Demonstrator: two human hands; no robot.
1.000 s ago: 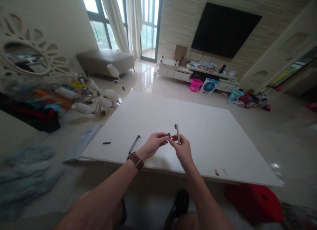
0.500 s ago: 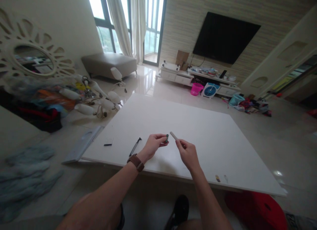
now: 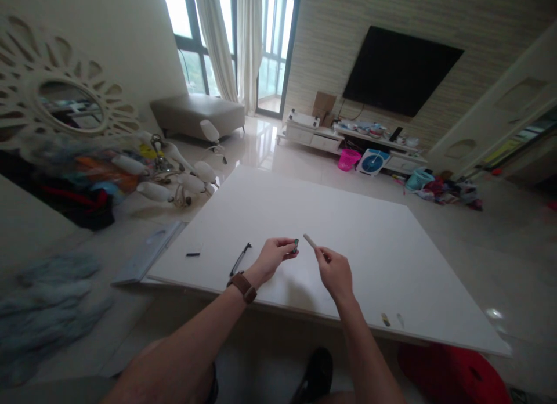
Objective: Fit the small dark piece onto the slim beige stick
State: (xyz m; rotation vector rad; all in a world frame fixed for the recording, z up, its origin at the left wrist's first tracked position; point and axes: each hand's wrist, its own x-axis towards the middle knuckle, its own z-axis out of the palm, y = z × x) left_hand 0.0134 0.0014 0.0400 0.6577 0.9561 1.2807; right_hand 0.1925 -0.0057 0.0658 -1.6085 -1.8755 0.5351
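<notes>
Over the white tabletop [image 3: 331, 218], my left hand [image 3: 276, 256] pinches a small dark green piece [image 3: 296, 245], too small to name surely. My right hand [image 3: 335, 270] is closed round a slim light-grey stick-like tool [image 3: 309, 240], whose tip points up and left at the green piece. A narrow gap separates the two. Left of my left wrist, with its brown watch band [image 3: 242, 285], lies a thin black and grey tool [image 3: 241, 259]. Farther left is a small black strip [image 3: 192, 254] on the table.
Two small flat items, one yellowish and dark [image 3: 385, 319] and one clear [image 3: 400, 320], lie near the table's front right edge. A red stool [image 3: 452, 372] stands below that edge. A lamp with several white shades [image 3: 191, 183] rests beyond the left side.
The view has shifted slightly, so everything sits a little lower and to the right. Both hands keep their holds, and the gap between tool and green piece looks about the same.
</notes>
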